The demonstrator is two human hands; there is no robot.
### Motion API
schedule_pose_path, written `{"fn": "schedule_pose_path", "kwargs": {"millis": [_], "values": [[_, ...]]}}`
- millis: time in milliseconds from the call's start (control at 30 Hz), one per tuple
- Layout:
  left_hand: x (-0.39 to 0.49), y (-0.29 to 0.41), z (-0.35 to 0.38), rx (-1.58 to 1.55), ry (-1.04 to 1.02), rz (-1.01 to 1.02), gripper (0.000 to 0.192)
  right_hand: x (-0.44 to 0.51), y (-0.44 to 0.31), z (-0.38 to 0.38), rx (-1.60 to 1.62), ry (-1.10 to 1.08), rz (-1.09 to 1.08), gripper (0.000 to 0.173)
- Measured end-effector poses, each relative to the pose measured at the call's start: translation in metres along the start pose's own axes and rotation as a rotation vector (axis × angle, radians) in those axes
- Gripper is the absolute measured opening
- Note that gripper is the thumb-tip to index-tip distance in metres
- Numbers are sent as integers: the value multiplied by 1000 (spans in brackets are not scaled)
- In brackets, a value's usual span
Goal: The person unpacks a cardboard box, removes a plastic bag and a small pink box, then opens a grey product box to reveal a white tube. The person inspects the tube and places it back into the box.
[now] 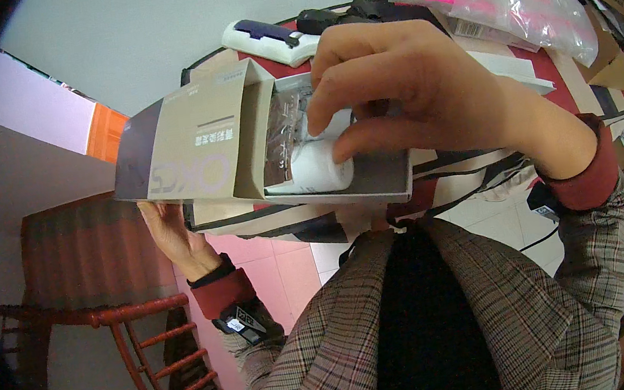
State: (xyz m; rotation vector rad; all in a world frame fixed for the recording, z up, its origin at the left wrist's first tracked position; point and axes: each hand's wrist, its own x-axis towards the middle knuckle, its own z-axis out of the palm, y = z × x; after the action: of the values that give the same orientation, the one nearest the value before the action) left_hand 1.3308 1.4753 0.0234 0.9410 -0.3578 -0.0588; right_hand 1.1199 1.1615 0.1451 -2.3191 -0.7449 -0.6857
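A grey-beige cardboard box (197, 139) with printed writing lies tilted above the table. Its inner tray (383, 177) is pulled partway out to the right. My left hand (177, 235) holds the box from below at its left end; most of those fingers are hidden beneath it. In the tray, a white plastic bottle (320, 165) lies next to clear plastic packaging (282, 117) and a brown packet (276, 167). Over the tray, my right hand (391, 80) has its thumb and fingers apart. Its thumb tip overlaps the white bottle, and its remaining fingertips partly hide the contents.
Behind the box, a white and dark-blue device (270, 42) rests on the striped table cover (316, 226). Clear plastic bags with pink parts (499, 8) and an opened cardboard carton (606, 24) stand at the right. A red wooden rack (162, 354) is at lower left.
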Motion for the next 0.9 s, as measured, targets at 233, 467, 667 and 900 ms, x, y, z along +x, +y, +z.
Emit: {"fn": "schedule_pose_path", "kwargs": {"millis": [233,467,667,900], "values": [[-1,2,3,126,8,137,55,-9,8,-1,-26,-169,255,21],[-5,11,17,110,-95,136,39,-34,2,1,-113,92,289,57],[-4,13,9,86,-194,175,50,-50,-18,-9,-145,-78,478,115],[40,11,-34,-80,-372,-45,62,-48,-15,-11,-71,-91,637,107]]}}
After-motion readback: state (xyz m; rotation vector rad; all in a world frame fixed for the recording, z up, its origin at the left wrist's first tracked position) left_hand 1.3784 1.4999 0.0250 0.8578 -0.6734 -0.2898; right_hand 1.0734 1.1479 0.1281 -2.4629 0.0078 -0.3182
